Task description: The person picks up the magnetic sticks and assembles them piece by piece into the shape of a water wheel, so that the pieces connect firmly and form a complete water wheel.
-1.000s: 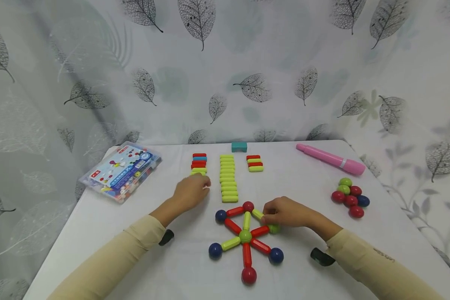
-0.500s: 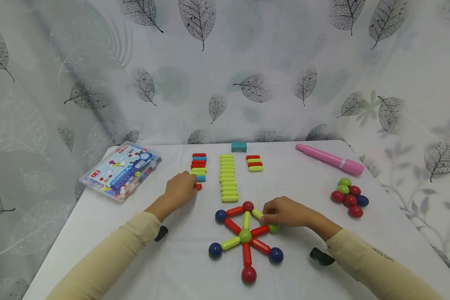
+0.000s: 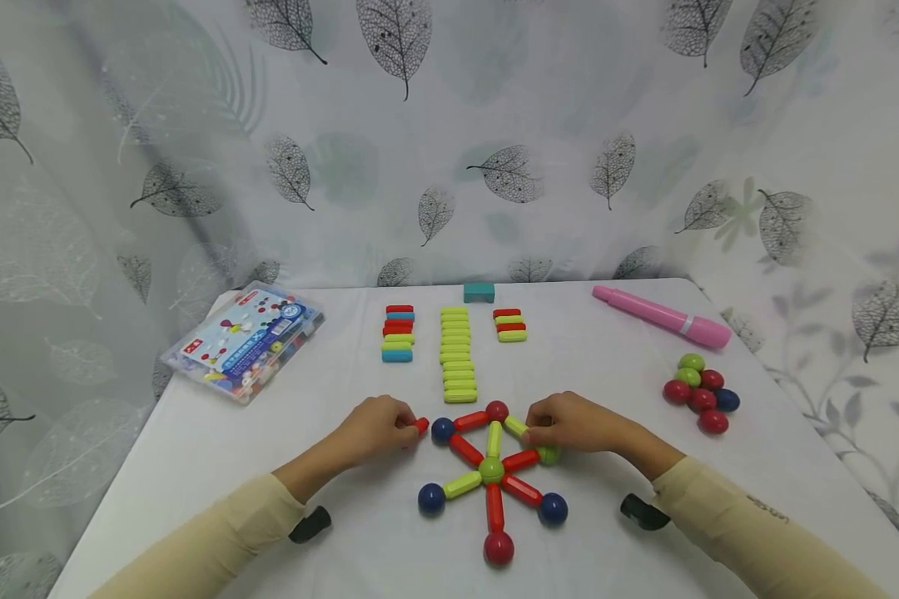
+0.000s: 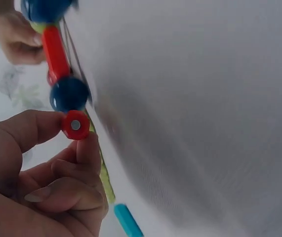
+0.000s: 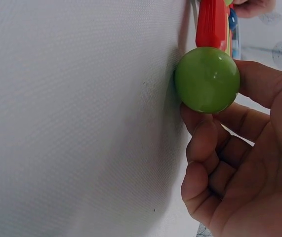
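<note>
My left hand [image 3: 378,428] pinches a short red magnetic rod [image 4: 75,124] between thumb and fingers, its round metal end facing the left wrist camera. The rod's far end is close to a dark blue ball [image 3: 443,430] of a star-shaped figure. At the figure's middle sits a green ball [image 3: 491,470], with red and yellow-green rods running out to red, blue and green balls. My right hand [image 3: 569,423] pinches a yellow-green rod [image 3: 515,426] between the top red ball [image 3: 497,411] and the right green ball [image 5: 207,80]. That ball hides the thumb tip in the right wrist view.
Behind the figure lie a column of yellow-green rods [image 3: 457,356] and two mixed-colour columns. A teal block [image 3: 479,292] stands at the back. Loose balls [image 3: 702,400] and a pink marker-shaped tube [image 3: 663,316] lie right, a clear-sided box [image 3: 243,341] left.
My left hand has drawn a red rod from the near end of the left column and carried it toward the figure's blue ball. My right hand stays in place.
</note>
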The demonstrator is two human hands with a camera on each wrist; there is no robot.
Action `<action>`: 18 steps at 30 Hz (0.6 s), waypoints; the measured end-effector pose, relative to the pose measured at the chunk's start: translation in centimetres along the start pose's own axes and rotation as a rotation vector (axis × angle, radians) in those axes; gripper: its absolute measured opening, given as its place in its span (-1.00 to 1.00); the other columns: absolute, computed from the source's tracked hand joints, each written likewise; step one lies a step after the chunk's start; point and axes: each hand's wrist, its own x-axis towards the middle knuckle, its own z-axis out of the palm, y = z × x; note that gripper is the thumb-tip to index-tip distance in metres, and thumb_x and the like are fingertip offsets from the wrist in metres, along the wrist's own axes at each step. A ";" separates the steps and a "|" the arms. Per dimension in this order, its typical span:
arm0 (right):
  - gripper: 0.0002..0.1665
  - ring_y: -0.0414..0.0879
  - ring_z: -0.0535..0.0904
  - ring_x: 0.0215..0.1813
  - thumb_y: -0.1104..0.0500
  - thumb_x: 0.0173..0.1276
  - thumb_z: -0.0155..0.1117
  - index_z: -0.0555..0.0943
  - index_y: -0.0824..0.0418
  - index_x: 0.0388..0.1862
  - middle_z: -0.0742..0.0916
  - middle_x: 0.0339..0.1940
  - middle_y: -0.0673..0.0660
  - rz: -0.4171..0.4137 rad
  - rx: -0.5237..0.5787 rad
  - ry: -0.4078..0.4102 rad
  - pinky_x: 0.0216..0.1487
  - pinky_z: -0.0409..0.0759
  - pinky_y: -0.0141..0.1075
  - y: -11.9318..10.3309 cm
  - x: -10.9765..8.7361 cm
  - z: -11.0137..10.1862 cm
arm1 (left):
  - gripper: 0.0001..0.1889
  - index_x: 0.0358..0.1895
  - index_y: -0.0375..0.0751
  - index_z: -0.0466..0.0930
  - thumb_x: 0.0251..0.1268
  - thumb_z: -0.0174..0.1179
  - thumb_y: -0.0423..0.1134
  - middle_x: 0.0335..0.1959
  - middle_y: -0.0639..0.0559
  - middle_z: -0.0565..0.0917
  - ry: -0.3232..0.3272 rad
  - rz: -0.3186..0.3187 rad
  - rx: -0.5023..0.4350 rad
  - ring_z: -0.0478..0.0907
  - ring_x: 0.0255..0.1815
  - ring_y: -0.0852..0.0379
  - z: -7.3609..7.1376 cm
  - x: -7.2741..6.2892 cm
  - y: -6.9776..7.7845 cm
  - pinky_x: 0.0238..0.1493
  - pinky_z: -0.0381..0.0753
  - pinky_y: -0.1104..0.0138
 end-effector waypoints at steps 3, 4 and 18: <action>-0.82 -0.15 0.54 -0.34 -0.04 0.41 0.37 0.70 0.03 -0.23 0.66 -0.48 -0.06 0.008 -0.005 -0.001 -0.30 0.56 -0.31 0.0 0.1 0.1 | -0.88 -0.19 -0.19 0.76 0.28 0.34 -0.25 -0.45 0.10 0.63 -0.057 0.008 -0.080 0.52 -0.39 0.11 0.3 -0.9 0.2 -0.30 0.57 0.31; -0.82 -0.15 0.55 -0.34 -0.04 0.41 0.37 0.70 0.03 -0.23 0.66 -0.47 -0.06 0.011 -0.005 0.000 -0.29 0.56 -0.31 0.0 0.1 0.1 | -0.88 -0.20 -0.18 0.76 0.28 0.34 -0.24 -0.45 0.10 0.64 -0.078 0.005 -0.109 0.52 -0.38 0.11 0.4 -1.0 0.2 -0.31 0.56 0.31; -0.82 -0.15 0.54 -0.34 -0.02 0.41 0.37 0.70 0.06 -0.22 0.65 -0.47 -0.06 0.009 -0.004 0.003 -0.28 0.56 -0.31 -0.2 -0.1 0.0 | -0.87 -0.35 -0.10 0.78 0.24 0.39 -0.14 -0.46 0.08 0.67 -0.155 -0.084 -0.315 0.51 -0.34 0.10 2.1 -1.1 0.7 -0.33 0.46 0.32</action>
